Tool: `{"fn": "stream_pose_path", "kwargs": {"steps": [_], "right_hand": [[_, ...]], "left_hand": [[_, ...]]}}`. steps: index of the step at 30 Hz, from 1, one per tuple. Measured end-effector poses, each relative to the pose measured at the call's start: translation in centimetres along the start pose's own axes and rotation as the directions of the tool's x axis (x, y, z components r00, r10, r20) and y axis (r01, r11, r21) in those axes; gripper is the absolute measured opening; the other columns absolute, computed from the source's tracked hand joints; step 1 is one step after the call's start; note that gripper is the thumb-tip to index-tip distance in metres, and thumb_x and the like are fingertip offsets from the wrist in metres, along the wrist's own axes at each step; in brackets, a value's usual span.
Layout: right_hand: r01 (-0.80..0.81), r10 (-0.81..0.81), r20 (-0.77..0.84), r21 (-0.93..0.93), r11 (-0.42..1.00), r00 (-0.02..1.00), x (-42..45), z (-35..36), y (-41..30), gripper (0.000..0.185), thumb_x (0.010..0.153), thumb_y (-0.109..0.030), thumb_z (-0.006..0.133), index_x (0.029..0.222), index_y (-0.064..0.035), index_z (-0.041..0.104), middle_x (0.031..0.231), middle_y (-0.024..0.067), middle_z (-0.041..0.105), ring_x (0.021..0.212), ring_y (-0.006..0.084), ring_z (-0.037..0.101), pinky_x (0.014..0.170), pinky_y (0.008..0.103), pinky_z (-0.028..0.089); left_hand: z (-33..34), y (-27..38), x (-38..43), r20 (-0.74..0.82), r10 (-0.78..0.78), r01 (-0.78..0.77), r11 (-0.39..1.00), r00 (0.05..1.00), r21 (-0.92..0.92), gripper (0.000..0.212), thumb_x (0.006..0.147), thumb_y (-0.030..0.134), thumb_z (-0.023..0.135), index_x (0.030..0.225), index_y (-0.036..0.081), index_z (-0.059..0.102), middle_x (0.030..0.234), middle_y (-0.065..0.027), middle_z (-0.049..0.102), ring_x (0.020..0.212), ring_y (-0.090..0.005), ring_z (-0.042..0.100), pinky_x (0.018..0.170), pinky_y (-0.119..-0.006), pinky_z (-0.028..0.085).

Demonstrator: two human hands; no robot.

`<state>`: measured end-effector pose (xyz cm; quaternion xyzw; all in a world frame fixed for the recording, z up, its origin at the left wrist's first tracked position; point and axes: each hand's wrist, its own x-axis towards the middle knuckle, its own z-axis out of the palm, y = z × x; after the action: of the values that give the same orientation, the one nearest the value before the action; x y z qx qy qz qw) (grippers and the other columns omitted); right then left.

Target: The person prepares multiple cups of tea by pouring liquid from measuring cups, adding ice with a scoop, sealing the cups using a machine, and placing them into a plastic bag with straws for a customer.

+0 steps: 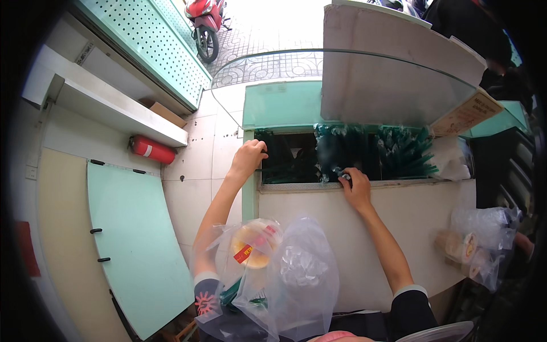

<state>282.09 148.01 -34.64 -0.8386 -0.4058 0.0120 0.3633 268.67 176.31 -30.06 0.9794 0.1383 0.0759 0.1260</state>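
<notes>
A dark recessed tray (316,185) in the counter holds bunches of thin, dark green, stick-like items (404,154) in clear wrap. My left hand (250,158) is at the tray's left end, fingers curled over its edge; whether they grip anything is unclear. At the front edge, my right hand (355,186) pinches the clear-wrapped end of a green bundle (341,172). Close to my body hang clear plastic bags (305,273), one with a round, yellowish lidded container (252,246) bearing a red label.
A curved glass guard (273,104) rises behind the tray, with a pale board (363,85) beyond. More bagged containers (459,248) are at the counter's right, beside a partly seen person (470,30). A red fire extinguisher (151,148) lies left, near a mint door panel (136,239).
</notes>
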Motion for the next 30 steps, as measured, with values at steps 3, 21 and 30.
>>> {"fn": "stream_pose_path", "kwargs": {"steps": [3, 21, 30], "right_hand": [[0.009, 0.009, -0.161, 0.11, 0.994, 0.987, -0.4, 0.4, 0.5, 0.017, 0.072, -0.013, 0.056, 0.086, -0.0039, 0.052, 0.08, 0.0098, 0.054, 0.073, 0.0278, 0.051, 0.063, 0.0345, 0.04], [0.04, -0.271, -0.1, 0.975, -0.218, 0.958, -4.2, -24.7, -18.6, 0.045, 0.082, -0.038, 0.045, 0.103, 0.0005, 0.041, 0.066, 0.0026, 0.043, 0.063, 0.0106, 0.046, 0.059, 0.0247, 0.04], [0.714, 0.014, -0.739, 0.656, 0.245, 0.674, -16.7, -45.0, -12.1, 0.02, 0.082, -0.02, 0.05, 0.088, -0.0013, 0.046, 0.07, 0.0108, 0.055, 0.058, 0.018, 0.054, 0.055, 0.0279, 0.045]], "left_hand": [[-3.3, 1.4, -1.0, -0.108, -0.07, 0.035, 0.955, 0.992, -0.296, 0.012, 0.069, 0.01, 0.061, 0.074, 0.003, 0.053, 0.069, -0.0074, 0.054, 0.066, -0.0177, 0.055, 0.058, -0.031, 0.045], [-27.9, 34.6, -11.2, -0.393, 0.868, -0.693, 0.485, 0.305, 0.533, 0.013, 0.063, 0.005, 0.065, 0.071, 0.004, 0.056, 0.068, -0.0029, 0.054, 0.061, -0.0142, 0.052, 0.056, -0.029, 0.044], [-20.2, 51.1, -8.7, -0.44, 0.886, -0.888, 0.313, 0.145, 0.338, 0.025, 0.07, 0.016, 0.06, 0.093, 0.007, 0.055, 0.091, -0.0061, 0.055, 0.068, -0.0183, 0.055, 0.059, -0.029, 0.046]]}}
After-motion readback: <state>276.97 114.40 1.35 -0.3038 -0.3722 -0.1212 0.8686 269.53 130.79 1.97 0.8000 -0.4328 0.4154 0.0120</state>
